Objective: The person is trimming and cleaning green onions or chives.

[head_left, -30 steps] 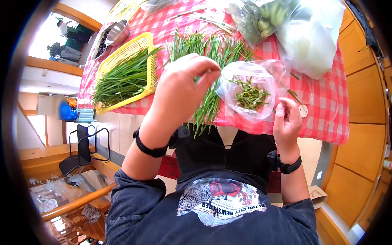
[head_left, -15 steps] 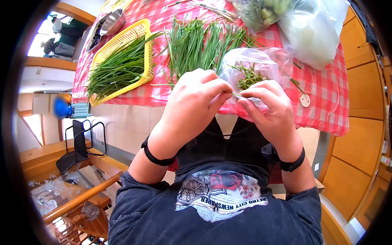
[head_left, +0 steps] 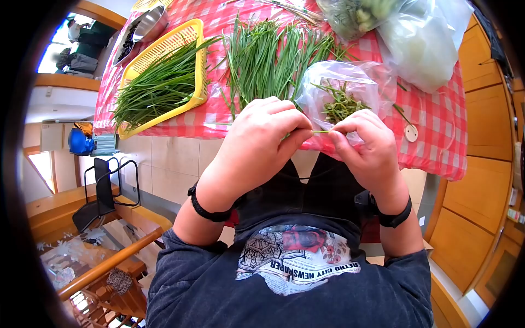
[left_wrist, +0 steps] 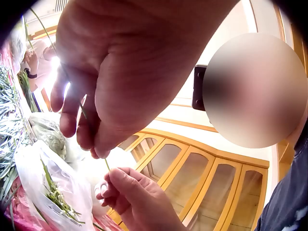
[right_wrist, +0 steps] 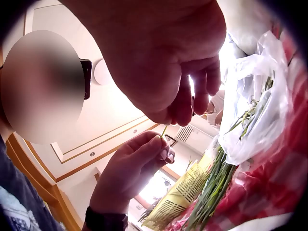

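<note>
Between the two hands, just in front of the plastic bag, a thin green chive stalk spans a short gap. My left hand pinches it between thumb and forefinger, while my right hand pinches the other end the same way. In the left wrist view the chive's long leaf runs up across the left palm. An opened clear plastic bag holds trimmed green and yellowish scraps. Loose chives lie spread on the table beyond the left hand.
A yellow basket of chives stands at the left, with a metal bowl behind it. Full plastic bags sit at the back right. A white round disc lies on the checked tablecloth near the right hand.
The left hand has come from over the loose chives toward the right hand, which moved inward to meet it. Both now pinch one stalk. The fingertips have drawn slightly apart since half a second ago.
</note>
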A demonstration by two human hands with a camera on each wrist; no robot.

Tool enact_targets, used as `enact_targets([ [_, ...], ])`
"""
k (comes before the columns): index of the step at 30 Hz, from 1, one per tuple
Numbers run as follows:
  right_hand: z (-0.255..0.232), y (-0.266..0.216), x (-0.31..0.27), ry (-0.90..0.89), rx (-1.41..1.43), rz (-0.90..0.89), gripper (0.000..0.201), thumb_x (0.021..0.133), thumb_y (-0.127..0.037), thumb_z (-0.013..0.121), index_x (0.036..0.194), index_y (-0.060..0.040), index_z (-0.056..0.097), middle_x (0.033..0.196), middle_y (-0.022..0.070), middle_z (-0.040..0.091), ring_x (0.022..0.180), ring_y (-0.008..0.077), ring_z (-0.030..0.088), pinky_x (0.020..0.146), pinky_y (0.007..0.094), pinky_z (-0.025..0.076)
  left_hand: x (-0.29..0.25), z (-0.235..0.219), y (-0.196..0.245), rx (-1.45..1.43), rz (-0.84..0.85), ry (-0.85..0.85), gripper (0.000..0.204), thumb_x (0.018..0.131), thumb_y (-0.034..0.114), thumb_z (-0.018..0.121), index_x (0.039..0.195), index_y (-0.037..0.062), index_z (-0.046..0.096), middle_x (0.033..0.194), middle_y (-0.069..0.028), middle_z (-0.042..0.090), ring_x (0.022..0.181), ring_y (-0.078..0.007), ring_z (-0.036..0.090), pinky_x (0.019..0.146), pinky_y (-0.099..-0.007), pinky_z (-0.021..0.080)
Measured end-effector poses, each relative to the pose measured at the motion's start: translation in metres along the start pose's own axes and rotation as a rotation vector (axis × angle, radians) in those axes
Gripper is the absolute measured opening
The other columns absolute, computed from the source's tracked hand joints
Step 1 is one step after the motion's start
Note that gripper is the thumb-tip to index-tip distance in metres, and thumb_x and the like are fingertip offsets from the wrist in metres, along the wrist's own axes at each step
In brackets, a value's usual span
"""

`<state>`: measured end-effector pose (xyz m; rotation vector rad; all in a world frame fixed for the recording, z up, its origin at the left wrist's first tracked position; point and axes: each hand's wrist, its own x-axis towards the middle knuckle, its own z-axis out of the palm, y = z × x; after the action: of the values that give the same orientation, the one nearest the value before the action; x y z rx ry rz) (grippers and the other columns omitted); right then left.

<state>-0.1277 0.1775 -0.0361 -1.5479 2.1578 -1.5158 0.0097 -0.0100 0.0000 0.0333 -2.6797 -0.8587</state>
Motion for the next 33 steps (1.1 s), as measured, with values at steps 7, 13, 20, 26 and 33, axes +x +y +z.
enact_targets([
  [7,0.001,0.002,-0.004,-0.006,0.091,0.072,0.009,0.087,-0.004,0.079,0.088,-0.0020,0.071,0.085,0.0116,0.070,0.081,0.0301,0.067,0.075,0.0393,0.053,0.000,-0.007,-0.006,-0.052,-0.018,-0.052,0.008,0.089,0.011,0.078,0.091,0.0055,0.071,0.082,-0.0088,0.066,0.083,-0.0301,0.065,0.078,-0.0406,0.050],
  [13,0.000,0.004,-0.006,-0.064,0.140,0.105,0.007,0.087,-0.002,0.077,0.088,-0.0014,0.070,0.084,0.0120,0.069,0.080,0.0307,0.067,0.074,0.0388,0.053,0.000,-0.012,-0.010,-0.080,-0.020,-0.114,0.010,0.089,0.012,0.079,0.091,0.0048,0.071,0.082,-0.0091,0.066,0.083,-0.0299,0.065,0.077,-0.0405,0.050],
  [20,-0.009,0.016,-0.014,0.012,0.246,0.236,0.008,0.094,-0.005,0.073,0.091,-0.0002,0.067,0.081,0.0058,0.063,0.074,0.0136,0.057,0.069,0.0284,0.048,-0.002,-0.021,-0.019,-0.120,-0.070,-0.077,0.008,0.089,0.005,0.077,0.092,0.0013,0.071,0.084,-0.0104,0.068,0.080,-0.0270,0.066,0.074,-0.0370,0.051],
  [26,-0.013,0.018,-0.015,0.007,0.196,0.367,0.017,0.101,-0.014,0.069,0.093,0.0006,0.066,0.076,0.0051,0.058,0.065,0.0113,0.051,0.062,0.0275,0.045,-0.003,-0.026,-0.019,-0.206,-0.180,-0.044,0.007,0.092,0.003,0.076,0.093,-0.0014,0.072,0.083,-0.0100,0.068,0.076,-0.0216,0.066,0.071,-0.0333,0.050],
  [33,0.004,0.015,0.003,0.157,0.020,0.316,0.012,0.099,-0.011,0.073,0.099,0.0007,0.072,0.075,0.0084,0.065,0.059,0.0174,0.053,0.057,0.0307,0.045,0.000,-0.020,-0.019,-0.207,-0.152,-0.023,0.010,0.095,0.008,0.075,0.095,-0.0017,0.072,0.083,-0.0084,0.068,0.075,-0.0177,0.065,0.070,-0.0319,0.051],
])
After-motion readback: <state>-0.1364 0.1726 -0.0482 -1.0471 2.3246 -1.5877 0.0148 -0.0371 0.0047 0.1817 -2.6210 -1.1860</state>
